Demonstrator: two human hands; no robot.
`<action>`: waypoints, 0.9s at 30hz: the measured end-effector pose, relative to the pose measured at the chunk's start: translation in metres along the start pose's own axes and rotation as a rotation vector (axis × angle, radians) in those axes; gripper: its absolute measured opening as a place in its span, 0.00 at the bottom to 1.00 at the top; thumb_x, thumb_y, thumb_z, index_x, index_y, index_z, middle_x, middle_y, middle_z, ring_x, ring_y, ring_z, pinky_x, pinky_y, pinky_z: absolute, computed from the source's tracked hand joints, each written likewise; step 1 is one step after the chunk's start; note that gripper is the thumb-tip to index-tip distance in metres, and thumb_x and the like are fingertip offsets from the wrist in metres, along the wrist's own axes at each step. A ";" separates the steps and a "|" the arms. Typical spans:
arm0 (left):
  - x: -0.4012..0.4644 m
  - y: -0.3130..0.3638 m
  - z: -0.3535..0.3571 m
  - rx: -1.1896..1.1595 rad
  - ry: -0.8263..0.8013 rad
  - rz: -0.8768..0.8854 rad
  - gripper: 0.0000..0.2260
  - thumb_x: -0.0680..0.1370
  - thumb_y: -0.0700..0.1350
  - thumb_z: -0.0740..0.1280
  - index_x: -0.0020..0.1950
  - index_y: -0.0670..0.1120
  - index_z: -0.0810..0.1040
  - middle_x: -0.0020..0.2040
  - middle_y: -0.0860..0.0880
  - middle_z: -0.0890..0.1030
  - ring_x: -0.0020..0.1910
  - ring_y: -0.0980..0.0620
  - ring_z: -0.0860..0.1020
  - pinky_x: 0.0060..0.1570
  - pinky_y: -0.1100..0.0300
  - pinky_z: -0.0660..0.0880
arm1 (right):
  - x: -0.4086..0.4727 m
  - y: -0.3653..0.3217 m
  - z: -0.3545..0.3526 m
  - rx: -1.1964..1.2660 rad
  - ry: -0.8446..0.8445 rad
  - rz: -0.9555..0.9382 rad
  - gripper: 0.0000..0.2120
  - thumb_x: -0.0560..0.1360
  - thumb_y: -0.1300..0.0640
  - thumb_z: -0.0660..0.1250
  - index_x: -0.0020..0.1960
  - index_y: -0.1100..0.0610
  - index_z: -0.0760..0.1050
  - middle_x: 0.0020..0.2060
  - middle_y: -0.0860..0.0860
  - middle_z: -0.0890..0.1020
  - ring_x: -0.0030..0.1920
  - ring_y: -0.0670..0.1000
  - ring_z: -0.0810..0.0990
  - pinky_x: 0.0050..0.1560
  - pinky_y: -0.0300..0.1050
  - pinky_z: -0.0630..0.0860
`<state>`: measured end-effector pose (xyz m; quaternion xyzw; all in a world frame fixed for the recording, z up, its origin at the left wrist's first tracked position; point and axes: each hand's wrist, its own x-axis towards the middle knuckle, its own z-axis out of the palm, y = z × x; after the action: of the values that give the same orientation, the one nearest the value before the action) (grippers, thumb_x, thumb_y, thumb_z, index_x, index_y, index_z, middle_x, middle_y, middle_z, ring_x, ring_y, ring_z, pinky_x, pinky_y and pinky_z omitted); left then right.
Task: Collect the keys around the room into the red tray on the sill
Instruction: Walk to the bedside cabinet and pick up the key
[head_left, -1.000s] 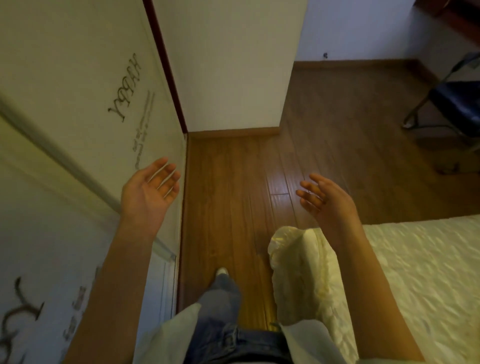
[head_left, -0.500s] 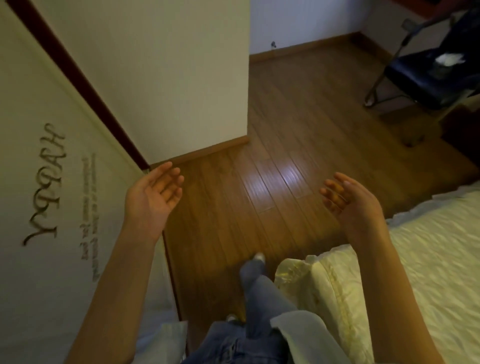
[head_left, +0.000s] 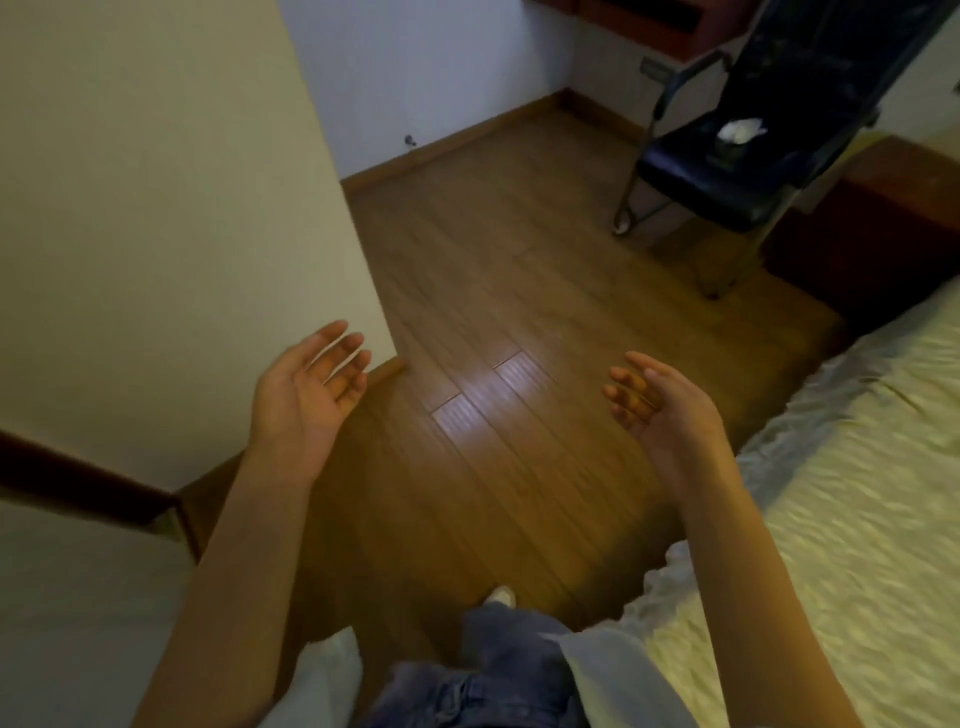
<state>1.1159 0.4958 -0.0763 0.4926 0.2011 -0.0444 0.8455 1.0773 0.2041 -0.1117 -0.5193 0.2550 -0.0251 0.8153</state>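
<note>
The left hand (head_left: 306, 395) and right hand (head_left: 660, 410) are both loose and hold nothing. No keys show on the brown wooden floor (head_left: 519, 291). A search in this dim light could easily miss one.

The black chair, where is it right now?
In the head view the black chair stands at the upper right on the wooden floor, beyond the bed, with a small white thing on its seat.
</note>
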 end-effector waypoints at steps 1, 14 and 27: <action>0.020 0.001 0.019 0.008 -0.026 -0.010 0.12 0.80 0.47 0.55 0.52 0.48 0.78 0.51 0.49 0.79 0.51 0.52 0.77 0.42 0.62 0.75 | 0.016 -0.011 -0.001 0.015 0.022 -0.007 0.11 0.79 0.60 0.56 0.52 0.56 0.77 0.40 0.52 0.84 0.39 0.48 0.84 0.35 0.40 0.79; 0.193 -0.022 0.191 0.086 -0.266 -0.194 0.16 0.63 0.46 0.64 0.49 0.47 0.78 0.38 0.52 0.84 0.44 0.54 0.79 0.48 0.61 0.73 | 0.140 -0.092 -0.049 0.155 0.296 -0.123 0.12 0.79 0.65 0.54 0.50 0.56 0.76 0.38 0.52 0.82 0.35 0.47 0.82 0.36 0.38 0.78; 0.379 -0.049 0.454 0.256 -0.652 -0.294 0.10 0.77 0.43 0.58 0.50 0.47 0.79 0.39 0.52 0.84 0.42 0.55 0.82 0.46 0.61 0.75 | 0.316 -0.204 -0.097 0.361 0.572 -0.349 0.11 0.79 0.64 0.55 0.50 0.56 0.76 0.37 0.51 0.83 0.35 0.46 0.83 0.35 0.37 0.79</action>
<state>1.5843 0.1309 -0.0648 0.5199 -0.0172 -0.3446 0.7814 1.3541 -0.0673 -0.0919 -0.3751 0.3715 -0.3518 0.7730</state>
